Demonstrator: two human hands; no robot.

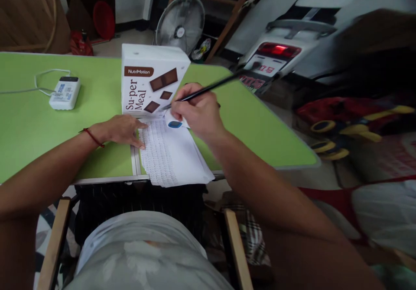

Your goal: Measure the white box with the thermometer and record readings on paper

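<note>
Black pen (221,82) clamped aslant within right grip (199,108), left grip (123,130) splayed against papers (186,160).

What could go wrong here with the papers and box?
Papers might slide or crease: their near end juts past the table edge, and the left hand is only at their upper left side.
The right hand, gripping a slim black tool, is close to the upright white box and could bump it.
The blue-and-white item by that hand might get nudged.
</note>
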